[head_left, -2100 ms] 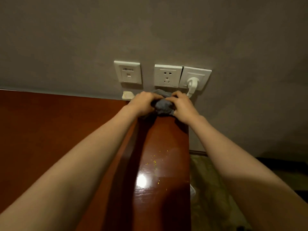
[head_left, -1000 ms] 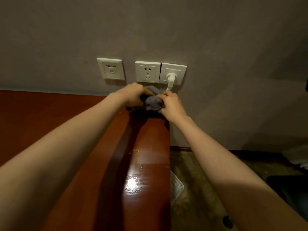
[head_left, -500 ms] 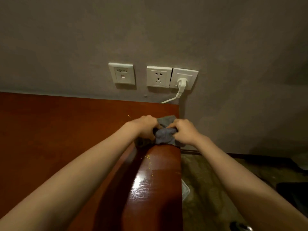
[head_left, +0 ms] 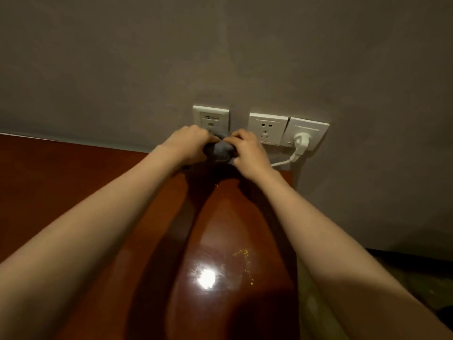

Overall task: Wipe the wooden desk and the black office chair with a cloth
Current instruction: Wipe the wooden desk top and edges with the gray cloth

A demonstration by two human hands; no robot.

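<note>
The left hand (head_left: pixel 188 143) and the right hand (head_left: pixel 247 153) meet on a bunched grey cloth (head_left: pixel 219 150). Each is curled round its own side of the cloth, knuckles up, so both grip it. The cloth lies just below and to the left of the middle socket (head_left: pixel 267 128), at the far end of the wooden desk (head_left: pixel 73 180) by the grey wall (head_left: pixel 220 57). Whether it touches the wall is hard to tell, since the fingers cover its far edge.

Left of the middle socket is a white data plate (head_left: pixel 211 117), its lower edge hidden behind the left hand. Touching the middle socket on its right is a third plate (head_left: pixel 316 126) with a white plug (head_left: pixel 300 139) in it. A white cable (head_left: pixel 282 163) runs from the plug down and leftward, passing below the middle socket to the right hand.

Well below the middle socket, nearer the person, the glossy desk top shows scattered yellow specks (head_left: pixel 242 253) and a bright light reflection (head_left: pixel 207 278). Down and to the right of the middle socket, past the desk's edge, lies dim floor (head_left: pixel 416 278).
</note>
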